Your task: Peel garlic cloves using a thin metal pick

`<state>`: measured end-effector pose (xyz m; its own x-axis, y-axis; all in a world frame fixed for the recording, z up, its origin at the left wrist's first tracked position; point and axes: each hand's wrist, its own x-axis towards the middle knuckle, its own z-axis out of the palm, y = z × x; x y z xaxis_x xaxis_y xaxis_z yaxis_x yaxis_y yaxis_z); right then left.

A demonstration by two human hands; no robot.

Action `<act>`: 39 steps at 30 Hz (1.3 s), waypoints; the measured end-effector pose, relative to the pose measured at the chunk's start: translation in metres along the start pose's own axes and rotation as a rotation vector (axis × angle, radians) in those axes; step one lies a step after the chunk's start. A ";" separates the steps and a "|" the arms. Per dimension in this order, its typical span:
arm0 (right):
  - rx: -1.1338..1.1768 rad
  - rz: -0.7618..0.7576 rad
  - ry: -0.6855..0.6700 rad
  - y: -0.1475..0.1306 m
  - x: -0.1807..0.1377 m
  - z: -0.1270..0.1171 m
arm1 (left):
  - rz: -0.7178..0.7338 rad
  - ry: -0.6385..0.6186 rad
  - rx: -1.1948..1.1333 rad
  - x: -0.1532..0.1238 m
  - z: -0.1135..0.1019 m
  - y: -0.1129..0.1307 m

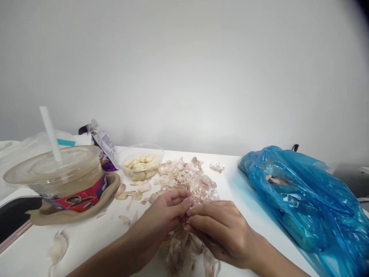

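My left hand and my right hand meet fingertip to fingertip over a pile of garlic skins on the white table. Both hands have their fingers curled and pinched together around something small between them, hidden by the fingers. More papery skins lie under and in front of the hands. A clear plastic bowl with several peeled garlic cloves stands just behind the pile, to the left.
A plastic cup with lid and white straw stands at the left on a brown holder. Behind it lies a purple and white packet. A blue plastic bag fills the right side. A dark phone lies at the left edge.
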<state>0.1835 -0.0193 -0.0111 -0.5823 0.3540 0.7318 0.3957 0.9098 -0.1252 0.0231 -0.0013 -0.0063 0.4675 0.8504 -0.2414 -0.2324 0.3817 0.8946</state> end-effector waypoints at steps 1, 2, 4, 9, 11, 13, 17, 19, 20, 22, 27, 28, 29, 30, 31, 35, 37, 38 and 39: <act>-0.004 -0.003 0.006 0.000 0.000 0.000 | 0.004 -0.001 0.000 0.000 0.000 0.000; -0.008 -0.004 0.011 0.000 0.000 0.000 | 0.003 0.000 0.002 0.000 0.000 0.000; -0.017 -0.007 0.020 0.000 0.000 -0.001 | 0.014 0.001 0.008 0.000 -0.001 -0.001; -0.019 -0.020 0.036 0.000 0.002 -0.003 | 0.029 -0.026 -0.016 0.000 -0.002 -0.002; -0.020 -0.023 0.055 0.000 0.003 -0.003 | 0.024 -0.019 -0.022 0.000 -0.001 0.000; -0.027 -0.031 0.085 0.000 0.003 -0.003 | 0.026 -0.012 -0.023 0.000 0.000 0.001; -0.026 -0.044 0.102 -0.001 0.003 -0.003 | 0.008 -0.006 -0.048 -0.001 0.000 0.002; -0.038 -0.047 0.108 -0.002 0.004 -0.004 | 0.011 -0.005 -0.065 -0.002 0.000 0.002; -0.045 -0.048 0.111 -0.002 0.004 -0.004 | 0.018 -0.005 -0.071 -0.002 0.000 0.002; -0.049 -0.049 0.118 -0.003 0.004 -0.005 | 0.015 0.001 -0.074 -0.002 0.000 0.002; -0.053 -0.055 0.125 -0.002 0.005 -0.005 | 0.011 0.023 -0.075 -0.002 0.001 0.003; -0.054 -0.055 0.124 -0.002 0.004 -0.005 | 0.015 0.026 -0.075 -0.002 0.001 0.003; -0.052 -0.054 0.121 -0.002 0.004 -0.005 | 0.015 0.034 -0.075 -0.002 0.001 0.003; -0.047 -0.055 0.119 -0.001 0.004 -0.004 | 0.016 0.040 -0.080 -0.002 0.001 0.003; -0.043 -0.053 0.117 -0.001 0.004 -0.004 | 0.017 0.042 -0.086 -0.002 0.001 0.003; -0.050 -0.057 0.123 -0.002 0.004 -0.004 | 0.011 0.041 -0.102 -0.003 0.001 0.003; -0.056 -0.058 0.123 -0.003 0.003 -0.004 | 0.006 0.058 -0.101 -0.003 0.001 0.003; -0.056 -0.057 0.117 -0.003 0.003 -0.004 | 0.005 0.062 -0.102 -0.003 0.001 0.003; -0.054 -0.053 0.113 -0.002 0.003 -0.004 | 0.006 0.063 -0.103 -0.003 0.001 0.003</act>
<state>0.1835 -0.0214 -0.0060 -0.5207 0.2765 0.8077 0.4058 0.9125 -0.0508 0.0218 -0.0032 -0.0022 0.4117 0.8729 -0.2619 -0.3233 0.4086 0.8535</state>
